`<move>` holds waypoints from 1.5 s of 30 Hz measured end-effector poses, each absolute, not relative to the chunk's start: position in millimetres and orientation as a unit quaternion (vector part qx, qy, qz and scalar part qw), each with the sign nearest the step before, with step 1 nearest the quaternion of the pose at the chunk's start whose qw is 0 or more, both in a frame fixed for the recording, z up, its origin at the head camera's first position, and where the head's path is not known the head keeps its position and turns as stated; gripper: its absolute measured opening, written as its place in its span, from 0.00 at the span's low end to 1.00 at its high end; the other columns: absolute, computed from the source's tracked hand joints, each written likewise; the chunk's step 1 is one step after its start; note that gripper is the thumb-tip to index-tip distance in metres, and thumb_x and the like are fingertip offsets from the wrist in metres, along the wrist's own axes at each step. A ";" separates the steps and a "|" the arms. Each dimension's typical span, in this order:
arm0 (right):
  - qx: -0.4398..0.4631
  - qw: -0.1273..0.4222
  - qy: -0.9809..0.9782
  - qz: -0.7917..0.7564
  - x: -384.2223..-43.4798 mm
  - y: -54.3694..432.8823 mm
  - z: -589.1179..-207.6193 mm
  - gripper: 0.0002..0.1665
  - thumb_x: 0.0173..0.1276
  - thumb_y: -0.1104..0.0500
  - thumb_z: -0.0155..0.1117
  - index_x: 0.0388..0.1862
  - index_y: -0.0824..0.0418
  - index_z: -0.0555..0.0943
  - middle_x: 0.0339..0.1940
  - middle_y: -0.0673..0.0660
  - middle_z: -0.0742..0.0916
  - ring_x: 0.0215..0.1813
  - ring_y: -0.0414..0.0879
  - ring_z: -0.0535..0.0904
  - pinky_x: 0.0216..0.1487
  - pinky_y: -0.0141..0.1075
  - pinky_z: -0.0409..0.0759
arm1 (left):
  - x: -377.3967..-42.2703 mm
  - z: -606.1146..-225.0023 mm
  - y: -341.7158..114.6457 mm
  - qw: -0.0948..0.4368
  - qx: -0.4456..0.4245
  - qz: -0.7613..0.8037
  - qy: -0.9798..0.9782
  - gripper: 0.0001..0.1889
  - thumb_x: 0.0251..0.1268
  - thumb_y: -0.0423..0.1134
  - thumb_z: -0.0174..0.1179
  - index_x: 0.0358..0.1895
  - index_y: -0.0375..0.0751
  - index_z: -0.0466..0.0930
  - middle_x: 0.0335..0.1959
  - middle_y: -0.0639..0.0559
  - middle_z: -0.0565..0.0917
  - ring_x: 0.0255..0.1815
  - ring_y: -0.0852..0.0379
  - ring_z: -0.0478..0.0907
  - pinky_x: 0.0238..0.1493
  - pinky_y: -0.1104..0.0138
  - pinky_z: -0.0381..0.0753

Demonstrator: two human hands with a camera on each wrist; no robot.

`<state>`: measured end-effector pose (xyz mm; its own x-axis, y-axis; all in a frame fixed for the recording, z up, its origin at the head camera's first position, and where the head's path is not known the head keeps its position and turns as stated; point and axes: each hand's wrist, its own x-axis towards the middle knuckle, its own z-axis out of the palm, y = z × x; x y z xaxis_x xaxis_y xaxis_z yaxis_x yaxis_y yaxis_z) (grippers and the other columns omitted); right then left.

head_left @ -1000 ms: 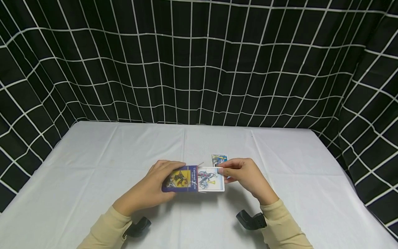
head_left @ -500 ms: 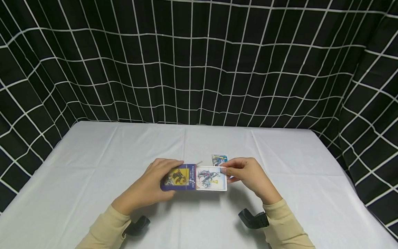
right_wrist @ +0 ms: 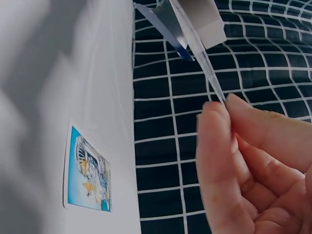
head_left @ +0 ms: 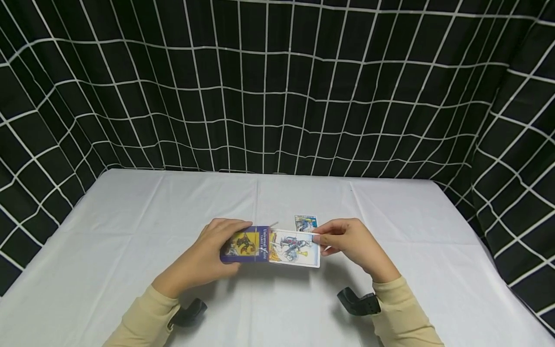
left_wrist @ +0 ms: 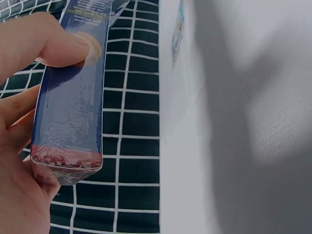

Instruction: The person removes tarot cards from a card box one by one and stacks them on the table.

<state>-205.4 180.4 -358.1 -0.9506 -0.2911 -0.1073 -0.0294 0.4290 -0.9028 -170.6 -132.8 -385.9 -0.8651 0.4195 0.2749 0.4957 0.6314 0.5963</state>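
Holding a card (head_left: 295,249) at the mouth of its box (head_left: 244,244)

The card is in the air above the white surface (head_left: 130,212), picture side up, its left end at the box mouth. How much of it lies inside, I cannot tell. The right hand (head_left: 353,246) pinches it between thumb and finger at the outer end, nearer to the far corner. I judge it light, thin and easy to bend, with a smooth face which may slip. The short edge looks a good place to hold, but softly, because a hard pinch could crease it.

The left hand (head_left: 212,253) grips the box, thumb on the near narrow side, other fingers across the far side. The box seems stiff cardboard with a shiny, wrinkled wrapping. Its narrow sides are sensible to hold; too much pressure might crush the walls. From the right wrist, a blue flap (right_wrist: 165,33) and a pale flap (right_wrist: 207,24) are seen standing apart at its mouth.

Farther out, a second card (head_left: 305,222) lies on the surface, near the right hand. Behind everything hangs a dark curtain (head_left: 253,108) with white grid lines.
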 end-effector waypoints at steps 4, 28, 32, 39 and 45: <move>-0.102 0.137 0.836 -0.522 -205.9 182.8 -357.9 0.16 0.64 0.64 0.66 0.46 0.76 0.83 0.33 0.58 0.89 0.30 0.40 0.84 0.37 0.36 0.86 | -171.5 -385.9 -133.3 0.056 -0.253 -0.350 -0.900 0.44 0.41 0.34 0.72 0.70 0.47 0.70 0.67 0.49 0.76 0.67 0.50 0.66 0.69 0.48 0.64; -0.093 0.165 0.820 -0.541 -206.3 190.3 -354.4 0.16 0.65 0.67 0.63 0.46 0.80 0.79 0.29 0.55 0.88 0.30 0.40 0.85 0.38 0.38 0.87 | -174.0 -384.6 -138.9 0.058 -0.236 -0.354 -0.903 0.44 0.42 0.34 0.71 0.71 0.47 0.69 0.68 0.50 0.76 0.68 0.48 0.65 0.69 0.47 0.64; -0.079 0.153 0.806 -0.566 -207.2 192.3 -353.7 0.16 0.65 0.68 0.63 0.47 0.81 0.78 0.28 0.53 0.88 0.30 0.39 0.86 0.38 0.35 0.87 | -174.1 -383.9 -139.7 0.063 -0.236 -0.354 -0.903 0.43 0.43 0.34 0.71 0.71 0.46 0.69 0.67 0.51 0.76 0.67 0.49 0.66 0.67 0.48 0.65; -0.049 0.145 0.778 -0.610 -210.4 195.4 -357.2 0.13 0.64 0.70 0.61 0.44 0.80 0.76 0.28 0.53 0.86 0.30 0.39 0.86 0.40 0.33 0.86 | -174.0 -383.4 -139.7 0.063 -0.236 -0.354 -0.903 0.43 0.44 0.34 0.72 0.70 0.47 0.69 0.67 0.52 0.76 0.67 0.50 0.65 0.66 0.49 0.65; -0.027 0.149 0.761 -0.631 -214.1 196.0 -363.7 0.09 0.65 0.70 0.61 0.41 0.77 0.76 0.27 0.53 0.86 0.30 0.38 0.87 0.38 0.30 0.86 | -173.7 -383.1 -139.5 0.065 -0.238 -0.352 -0.903 0.43 0.43 0.34 0.72 0.70 0.46 0.69 0.67 0.51 0.76 0.67 0.49 0.66 0.67 0.48 0.64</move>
